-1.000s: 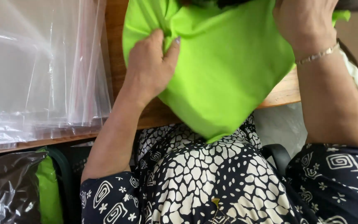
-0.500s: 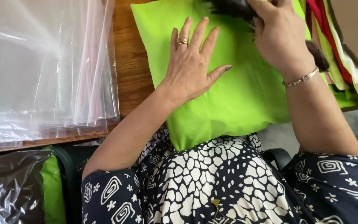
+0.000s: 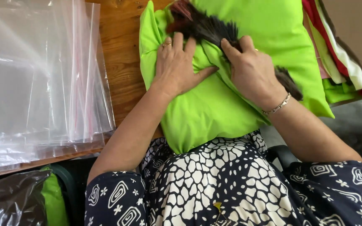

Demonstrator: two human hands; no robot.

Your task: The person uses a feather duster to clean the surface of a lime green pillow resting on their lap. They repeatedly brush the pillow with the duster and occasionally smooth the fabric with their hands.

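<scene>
A bright green cloth lies on the wooden table and hangs over its near edge onto my lap. A dark brown fringed piece lies across the top of the cloth. My left hand presses flat on the cloth, fingers spread, a ring on one finger. My right hand, with a bracelet at the wrist, presses on a fold of the cloth beside the fringe, fingers curved down onto it.
A stack of clear plastic zip bags covers the left of the table. Folded cloths in red, white and green are piled at the right. A plastic-wrapped green item sits low at the left. My patterned dress fills the bottom.
The green cloth has been laid flatter and folded over. Both hands moved down onto it, and the dark fringed piece now lies in view across its top.
</scene>
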